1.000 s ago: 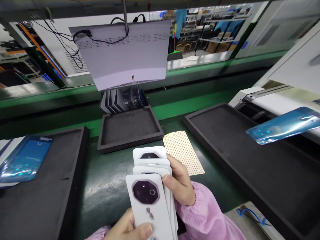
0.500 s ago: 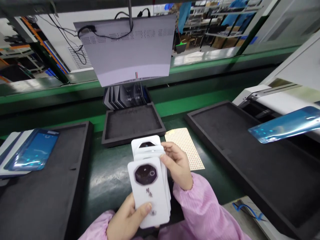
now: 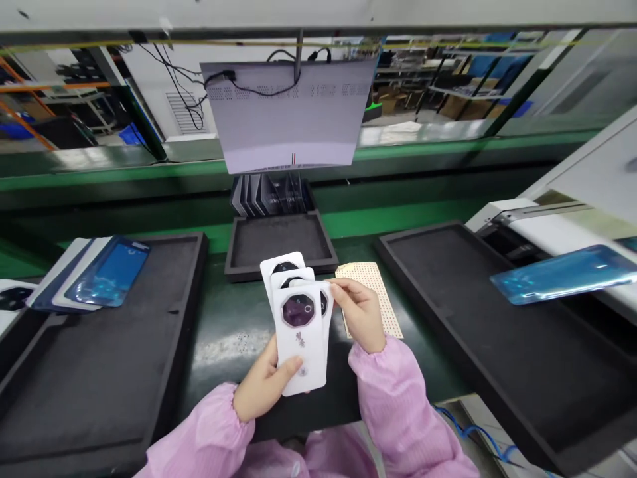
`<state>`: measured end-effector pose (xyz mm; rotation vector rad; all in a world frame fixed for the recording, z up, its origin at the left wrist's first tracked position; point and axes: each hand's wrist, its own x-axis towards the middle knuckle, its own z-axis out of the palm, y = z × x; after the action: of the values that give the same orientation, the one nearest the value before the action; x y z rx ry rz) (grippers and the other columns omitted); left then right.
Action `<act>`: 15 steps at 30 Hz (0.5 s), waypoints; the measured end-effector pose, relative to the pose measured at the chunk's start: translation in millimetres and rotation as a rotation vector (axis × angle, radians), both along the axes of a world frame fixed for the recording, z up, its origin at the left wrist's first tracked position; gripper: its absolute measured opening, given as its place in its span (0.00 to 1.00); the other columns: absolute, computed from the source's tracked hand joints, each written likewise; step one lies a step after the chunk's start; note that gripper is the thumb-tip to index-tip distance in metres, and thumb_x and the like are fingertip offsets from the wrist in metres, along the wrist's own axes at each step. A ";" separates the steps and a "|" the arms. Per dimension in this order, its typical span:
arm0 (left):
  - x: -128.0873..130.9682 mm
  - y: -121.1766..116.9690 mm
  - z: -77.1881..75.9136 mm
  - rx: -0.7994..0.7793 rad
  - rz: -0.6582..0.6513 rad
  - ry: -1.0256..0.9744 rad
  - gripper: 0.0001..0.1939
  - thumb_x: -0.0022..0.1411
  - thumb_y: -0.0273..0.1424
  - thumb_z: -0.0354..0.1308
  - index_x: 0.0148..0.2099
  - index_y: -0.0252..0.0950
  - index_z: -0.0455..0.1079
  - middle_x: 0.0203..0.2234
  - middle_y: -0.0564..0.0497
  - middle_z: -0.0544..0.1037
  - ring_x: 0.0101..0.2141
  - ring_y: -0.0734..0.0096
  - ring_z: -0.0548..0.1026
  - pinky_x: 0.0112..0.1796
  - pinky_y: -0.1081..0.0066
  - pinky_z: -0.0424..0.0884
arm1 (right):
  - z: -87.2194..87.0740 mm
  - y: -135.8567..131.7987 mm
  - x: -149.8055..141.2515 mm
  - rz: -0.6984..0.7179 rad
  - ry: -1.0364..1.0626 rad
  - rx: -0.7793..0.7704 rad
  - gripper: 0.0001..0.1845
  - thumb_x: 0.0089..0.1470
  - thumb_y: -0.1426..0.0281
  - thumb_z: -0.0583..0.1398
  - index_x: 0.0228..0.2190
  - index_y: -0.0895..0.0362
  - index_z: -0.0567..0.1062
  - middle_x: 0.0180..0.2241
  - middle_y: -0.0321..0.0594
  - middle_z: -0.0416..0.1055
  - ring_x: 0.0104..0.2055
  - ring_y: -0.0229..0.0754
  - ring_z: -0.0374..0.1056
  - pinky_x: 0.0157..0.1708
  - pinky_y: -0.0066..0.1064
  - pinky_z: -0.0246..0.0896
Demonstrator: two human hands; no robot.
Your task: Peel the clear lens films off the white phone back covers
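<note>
A small fan of white phone back covers [image 3: 312, 342] is held over the middle of the bench. Each visible one has a dark octagonal camera window near its top, and the front one carries small dark writing. My left hand [image 3: 266, 385] grips the fan from the lower left, thumb across the front cover and fingers hidden behind. At the upper right, my right hand [image 3: 362, 315] pinches the corner of a cover behind the front one, which leans out to the right. Under and beyond that hand lies a cream sheet of small red marks [image 3: 375, 285].
Dark foam trays flank the bench, one left [image 3: 192, 285] and one right [image 3: 423, 292]. Blue-filmed and white panels [image 3: 112, 272] overlap on the left tray. A blue-filmed panel [image 3: 562, 273] juts over the right one. Behind a small tray [image 3: 276, 242], dark panels [image 3: 271, 194] stand below a monitor [image 3: 293, 126].
The view has shifted, so the bench sits differently in the picture. The covers have spread from a closer stack into a fan, and my right hand has moved to one cover's upper right corner.
</note>
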<state>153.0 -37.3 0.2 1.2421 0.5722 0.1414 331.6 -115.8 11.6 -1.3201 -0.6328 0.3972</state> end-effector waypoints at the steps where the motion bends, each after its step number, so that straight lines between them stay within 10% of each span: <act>1: -0.3 0.3 -0.3 0.007 0.002 -0.012 0.25 0.57 0.36 0.58 0.55 0.37 0.57 0.42 0.45 0.76 0.31 0.68 0.77 0.31 0.69 0.75 | 0.6 0.6 -1.6 0.003 0.031 0.014 0.08 0.51 0.65 0.60 0.32 0.56 0.75 0.28 0.37 0.74 0.25 0.36 0.67 0.24 0.29 0.65; 15: -9.5 10.9 3.7 0.078 0.104 -0.170 0.24 0.53 0.35 0.61 0.52 0.37 0.62 0.43 0.46 0.76 0.40 0.62 0.75 0.38 0.67 0.73 | 45.1 -10.1 -16.1 0.088 0.022 -0.091 0.14 0.44 0.61 0.65 0.27 0.58 0.70 0.23 0.35 0.68 0.20 0.33 0.65 0.18 0.25 0.64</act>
<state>143.5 -26.4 3.9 1.2625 0.4877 0.3562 315.6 -125.8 56.7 -1.3754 -0.6624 0.5173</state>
